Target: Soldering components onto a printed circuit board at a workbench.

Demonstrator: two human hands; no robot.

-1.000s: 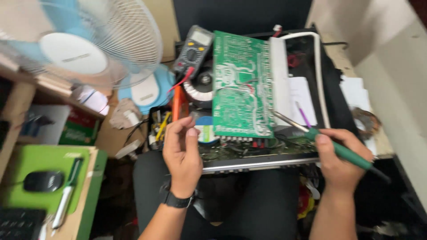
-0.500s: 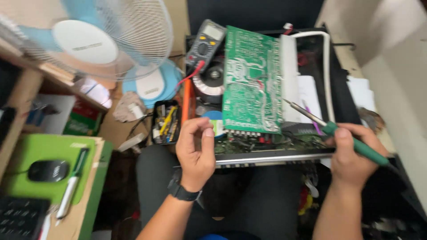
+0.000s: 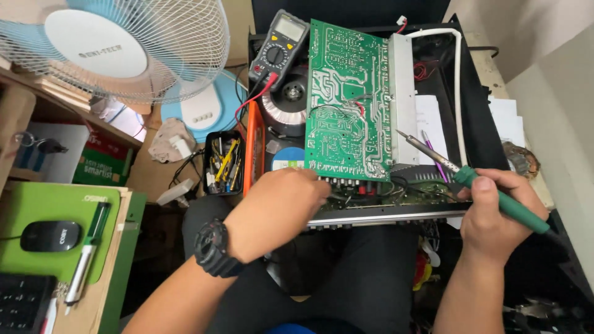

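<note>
Sitting across the person's lap: open amplifier chassis (image 3: pixel 476 111), black, fills the frame centre to 2 o'clock. Looks heavy and rigid, with a toroidal transformer (image 3: pixel 284 105) inside at 11 o'clock.

Fan (image 3: pixel 117 46) at 10 o'clock, white grille, blue blades. Green mat on the table (image 3: pixel 114 260) at 8 o'clock carries a mouse (image 3: pixel 51 235).

Green circuit board (image 3: pixel 346 99) stands tilted up at 12 o'clock, solder side to the camera, bolted to a grey heatsink (image 3: pixel 402 99) on its right edge. Stiff but fragile, I'd say: best held by the edges or heatsink, never the traces.

Multimeter (image 3: pixel 279 48) at 11 o'clock, with red lead trailing down. Black parts tray (image 3: pixel 224 162) at 9 o'clock.

Left hand (image 3: pixel 278 210), watch (image 3: pixel 213 247) on the wrist, sits at the board's lower edge. Its fingers (image 3: pixel 318 185) are curled in among the components there; whether they pinch anything I cannot tell, the knuckles hide it.

Right hand (image 3: pixel 495 216) at 4 o'clock, fingers clamped on the soldering iron (image 3: pixel 482 188) at its green handle. Tip points to 10 o'clock, hovering just beside the heatsink, apparently not touching. Light and stiff, likely with a hot tip: handle only.
</note>
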